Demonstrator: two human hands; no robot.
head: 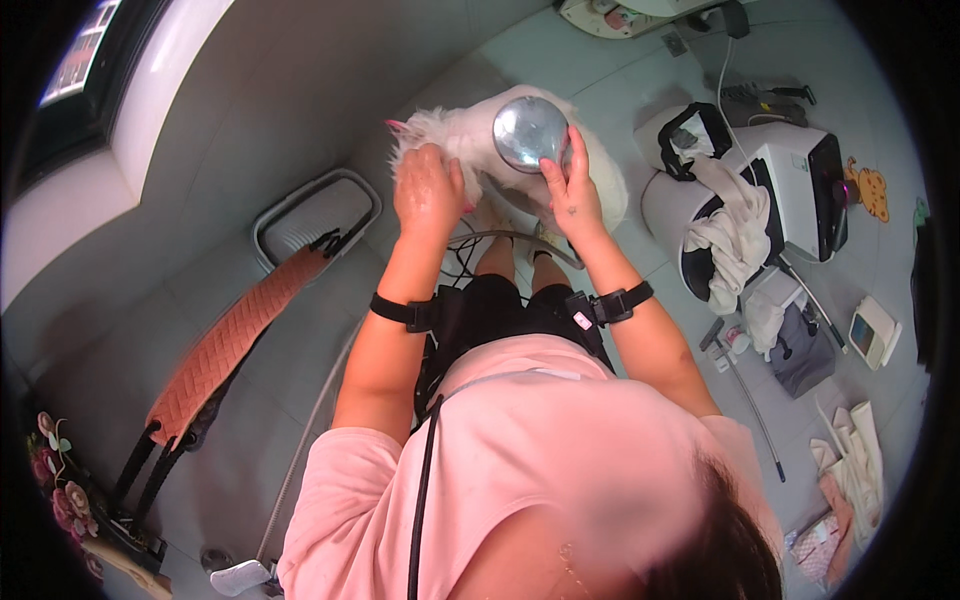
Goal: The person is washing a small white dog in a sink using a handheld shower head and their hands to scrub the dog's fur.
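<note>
A white furry animal [480, 135], which looks like a small dog, stands before me, its head end to the left with pink showing at the ears. Wet and shiny, my left hand [427, 187] lies on the fur of its head with the fingers partly hidden. Above its back, my right hand [574, 187] holds a round, shiny shower head [530, 135] between thumb and fingers. A grey hose [555, 244] curves beneath the animal. What supports the animal is mostly hidden.
Left of me are a collapsible basin [319, 217] and an orange woven hammock-like strip [232, 341]. To the right stand a white drum-shaped bin [671, 217] with cloth over it, a grey bag [799, 352] and a squeegee [746, 394].
</note>
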